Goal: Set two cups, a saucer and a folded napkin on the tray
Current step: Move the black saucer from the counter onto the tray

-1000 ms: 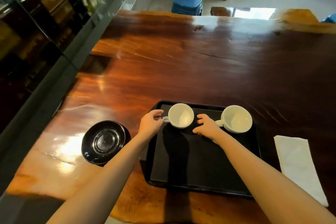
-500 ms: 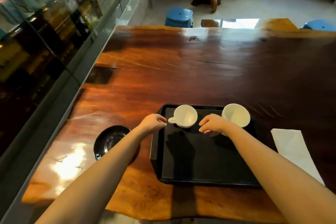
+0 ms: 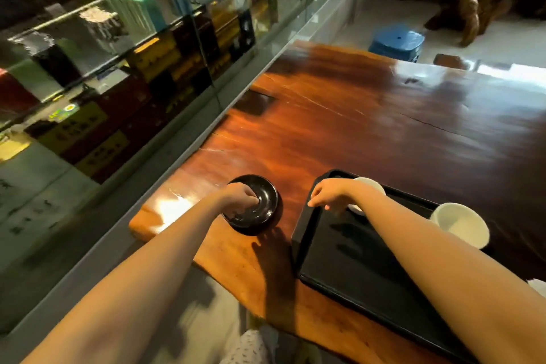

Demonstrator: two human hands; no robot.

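Two white cups sit on the tray (image 3: pixel 354 269), a flat black rectangle with rounded corners and a low raised lip, its matte surface showing only dull reflections. One cup (image 3: pixel 369 186), at the tray's far left corner, is mostly hidden behind the right hand (image 3: pixel 328 196); the other cup (image 3: pixel 461 224), round, smooth and glazed, stands at the tray's far right side with its open mouth up. Just left of the tray, apart from it, the saucer (image 3: pixel 251 204) lies on the table (image 3: pixel 384 121), a round, glossy black dish with a shallow ringed well that catches the light. The left hand (image 3: pixel 240 196) is down on the saucer with fingers curled onto its middle and near rim, but whether they pinch it or merely rest on it cannot be told. The right hand hovers over the tray's left edge, fingers loosely spread and pointing down, gripping nothing. A small white corner of the napkin (image 3: pixel 539 285) shows at the tray's right, at the frame edge. Beneath the tray, the table is a thick slab of polished reddish-brown wood with long grain lines and a bright sheen. Beyond the table's far end stands a blue plastic stool (image 3: pixel 396 41).
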